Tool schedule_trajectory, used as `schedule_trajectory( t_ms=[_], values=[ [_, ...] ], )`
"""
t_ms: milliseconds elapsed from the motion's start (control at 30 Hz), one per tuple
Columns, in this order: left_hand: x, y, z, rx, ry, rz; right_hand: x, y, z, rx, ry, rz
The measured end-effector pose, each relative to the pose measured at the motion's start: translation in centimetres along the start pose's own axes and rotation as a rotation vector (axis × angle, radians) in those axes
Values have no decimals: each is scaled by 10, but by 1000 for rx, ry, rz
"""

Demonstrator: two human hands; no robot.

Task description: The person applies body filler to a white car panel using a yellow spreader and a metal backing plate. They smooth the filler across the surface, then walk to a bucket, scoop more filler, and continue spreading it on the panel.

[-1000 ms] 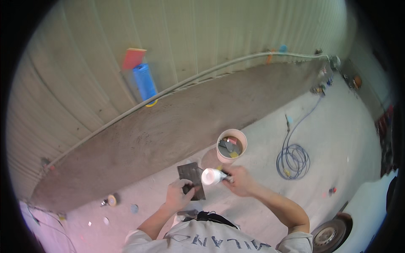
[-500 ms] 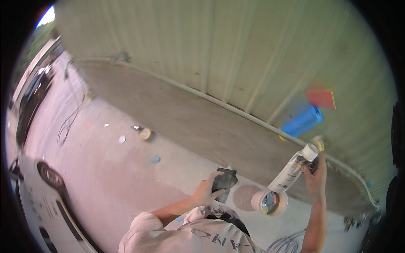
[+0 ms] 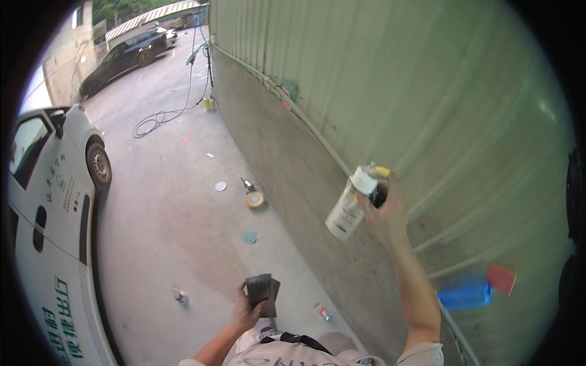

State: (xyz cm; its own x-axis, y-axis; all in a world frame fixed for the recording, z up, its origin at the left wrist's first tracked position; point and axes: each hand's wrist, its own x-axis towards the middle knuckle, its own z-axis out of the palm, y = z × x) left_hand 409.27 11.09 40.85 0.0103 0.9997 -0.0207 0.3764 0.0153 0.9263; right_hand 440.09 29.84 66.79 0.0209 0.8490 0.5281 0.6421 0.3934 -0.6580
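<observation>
In my left hand, low in the middle, are dark grey flat rectangular pieces, overlapping at an angle. Fingers and thumb close around them; their exact kind is unclear. My right hand is raised in front of the wall, gripping a white bottle with a white cap, tilted with its base toward the lower left. Something yellow and a dark part show behind the cap in the same hand, too blurred to name.
A green corrugated wall rises over a concrete base. Near the wall's ledge are a blue cylinder and a red piece. Floor: a yellow-padded power tool, discs, small bottles, a hose. A white van stands left.
The view has turned left, showing more of the van and dark car; the pinkish bucket has left the view. My right hand has carried the bottle up and away from above the bucket.
</observation>
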Motion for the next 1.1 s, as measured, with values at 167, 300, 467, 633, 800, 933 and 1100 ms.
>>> schedule_trajectory(
  t_ms=[167, 300, 467, 633, 800, 933, 1100],
  values=[
    [77, -63, -33, -281, 146, -66, 148, -5, 107, -63, 31, -213],
    [152, -71, -88, -334, 185, -64, 278, -12, 186, -161, 6, -238],
    [218, -66, -180, -252, 311, -9, 418, -8, 270, -231, 48, -368],
    [229, -87, -219, -195, 624, -161, 543, 21, 373, -352, 127, -462],
    [236, -98, -221, -207, 895, -263, 656, 61, 467, -552, 48, -454],
    [271, -89, -225, -337, 990, -324, 703, 90, 519, -911, -163, -237],
    [328, -74, -237, -442, 946, -383, 730, 76, 529, -1347, -255, -434]
  ],
)
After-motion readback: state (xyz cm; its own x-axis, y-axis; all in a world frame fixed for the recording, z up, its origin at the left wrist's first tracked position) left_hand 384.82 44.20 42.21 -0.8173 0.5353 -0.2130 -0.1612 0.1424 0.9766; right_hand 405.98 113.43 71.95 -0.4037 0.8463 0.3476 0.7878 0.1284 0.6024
